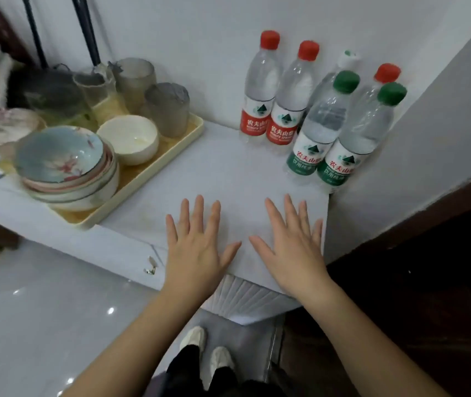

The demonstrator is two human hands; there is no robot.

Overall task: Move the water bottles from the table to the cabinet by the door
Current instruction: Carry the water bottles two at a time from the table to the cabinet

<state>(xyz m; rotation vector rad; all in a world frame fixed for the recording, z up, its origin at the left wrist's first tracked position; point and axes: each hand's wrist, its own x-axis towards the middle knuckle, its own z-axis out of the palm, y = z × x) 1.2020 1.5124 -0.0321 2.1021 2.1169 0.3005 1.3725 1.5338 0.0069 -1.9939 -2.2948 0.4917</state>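
Pressing left hand [197,247] and right hand [291,247] flat on the white top [220,167] at lower centre, spreading the fingers [199,204] wide, gripping nothing.

Finding the six bottles [323,121] at upper right, standing upright and touching one another, tucked into the wall corner. Judging this top to be the cabinet, going by the dark frame at right, though not being able to tell for sure; if so, treating the move as nearly done.

Risking a domino fall by reaching into so tight a cluster: going for a rear red-capped bottle [260,90] and clipping a front green-capped one [363,130]. Risking nudging that front pair off the near corner, since standing close to the edge. Risking a slip by grabbing smooth, round plastic in a hurry. Risking sweeping the left forearm into the tray [154,171] at left and rattling the glasses [168,107].

Reading the bottles as capped and seemingly full of clear water. Seeing the tray carrying a stack of bowls [62,159], the top one looking empty, a white bowl [131,136] also looking empty, and cloudy glasses apparently holding nothing.
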